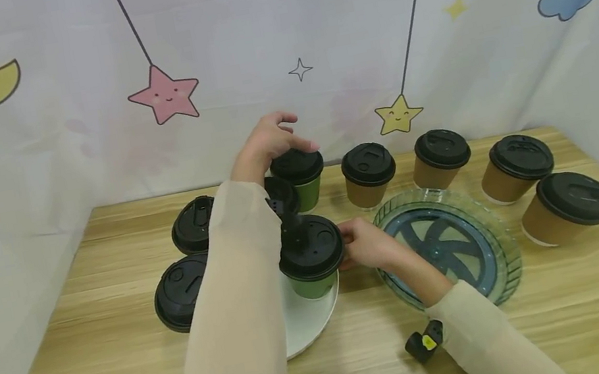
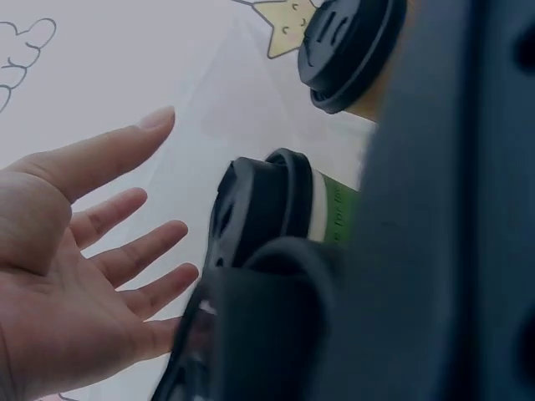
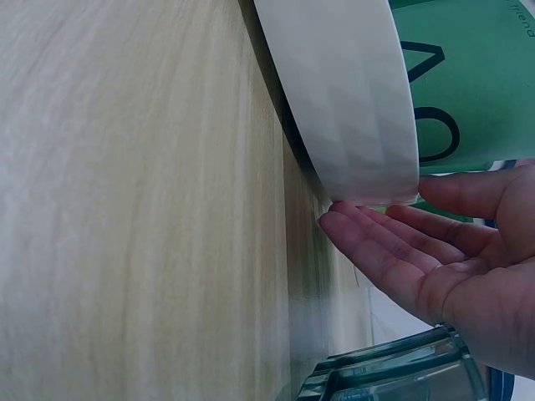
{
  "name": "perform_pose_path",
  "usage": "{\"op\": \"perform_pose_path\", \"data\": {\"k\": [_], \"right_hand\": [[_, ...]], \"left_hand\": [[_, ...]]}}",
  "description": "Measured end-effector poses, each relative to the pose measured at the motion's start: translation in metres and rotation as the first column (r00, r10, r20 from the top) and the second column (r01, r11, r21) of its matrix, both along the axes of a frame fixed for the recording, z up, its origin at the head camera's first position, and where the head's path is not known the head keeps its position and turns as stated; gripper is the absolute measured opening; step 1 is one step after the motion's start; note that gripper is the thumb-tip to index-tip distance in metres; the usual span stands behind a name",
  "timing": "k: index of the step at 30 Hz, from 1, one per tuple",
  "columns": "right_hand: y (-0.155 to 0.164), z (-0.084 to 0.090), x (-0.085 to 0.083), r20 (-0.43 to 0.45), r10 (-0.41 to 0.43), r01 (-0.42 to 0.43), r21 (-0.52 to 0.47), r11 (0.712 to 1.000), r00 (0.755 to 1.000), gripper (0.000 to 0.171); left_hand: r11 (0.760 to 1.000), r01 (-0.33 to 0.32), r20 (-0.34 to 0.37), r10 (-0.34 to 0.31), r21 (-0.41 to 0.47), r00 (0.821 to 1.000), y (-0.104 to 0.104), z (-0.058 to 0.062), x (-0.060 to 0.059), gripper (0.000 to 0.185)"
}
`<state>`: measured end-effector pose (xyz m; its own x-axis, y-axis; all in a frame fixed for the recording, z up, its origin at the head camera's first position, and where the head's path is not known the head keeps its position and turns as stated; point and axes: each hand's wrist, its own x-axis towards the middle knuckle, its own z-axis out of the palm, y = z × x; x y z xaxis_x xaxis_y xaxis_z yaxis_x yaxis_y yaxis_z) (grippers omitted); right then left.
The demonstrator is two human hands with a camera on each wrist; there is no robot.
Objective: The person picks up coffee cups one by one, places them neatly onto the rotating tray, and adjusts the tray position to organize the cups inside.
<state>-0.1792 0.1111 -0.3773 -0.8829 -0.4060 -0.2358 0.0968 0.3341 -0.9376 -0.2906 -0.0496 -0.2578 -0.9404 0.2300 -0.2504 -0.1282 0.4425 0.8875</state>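
Observation:
A green paper cup with a black lid (image 1: 312,258) stands on a white plate (image 1: 311,322). My right hand (image 1: 353,245) lies just right of it with straight fingers. In the right wrist view those fingertips (image 3: 351,230) reach the white plate's rim (image 3: 351,125) below the green cup (image 3: 476,92). My left hand (image 1: 291,138) hovers open over a second green lidded cup (image 1: 302,176) at the back. In the left wrist view its fingers (image 2: 142,251) are spread beside that cup's lid (image 2: 259,209), not touching it.
Several brown lidded cups (image 1: 515,167) curve round a green glass plate (image 1: 505,244) on the right. Other black-lidded cups (image 1: 181,293) stand left of the white plate. Cartoon curtains wall in the wooden table (image 1: 95,357) on three sides.

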Motion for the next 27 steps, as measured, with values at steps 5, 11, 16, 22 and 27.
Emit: {"op": "perform_pose_path", "data": {"k": [5, 11, 16, 22, 27], "right_hand": [[0.000, 0.000, 0.000, 0.004, -0.006, 0.006, -0.009, 1.000, 1.000, 0.029], [0.000, 0.000, 0.000, 0.008, -0.004, 0.005, -0.014, 1.000, 1.000, 0.031], [0.000, -0.002, 0.000, 0.010, -0.004, 0.005, -0.025, 1.000, 1.000, 0.030], [0.000, -0.001, 0.001, 0.017, -0.013, 0.013, -0.036, 0.999, 1.000, 0.031], [-0.001, -0.001, 0.001, 0.018, -0.015, 0.016, -0.036, 0.999, 1.000, 0.028]], "left_hand": [[0.999, 0.019, 0.018, -0.018, -0.050, 1.000, 0.001, -0.007, -0.002, 0.072], [0.996, 0.004, 0.037, -0.001, -0.089, 0.999, 0.003, -0.007, -0.001, 0.072], [0.995, -0.017, 0.068, 0.024, -0.098, 0.997, 0.005, -0.006, -0.002, 0.070], [0.991, -0.061, 0.070, 0.069, -0.117, 0.995, 0.010, -0.005, -0.007, 0.069], [0.985, -0.066, 0.069, 0.078, -0.162, 0.995, 0.013, -0.005, -0.009, 0.069]]}}
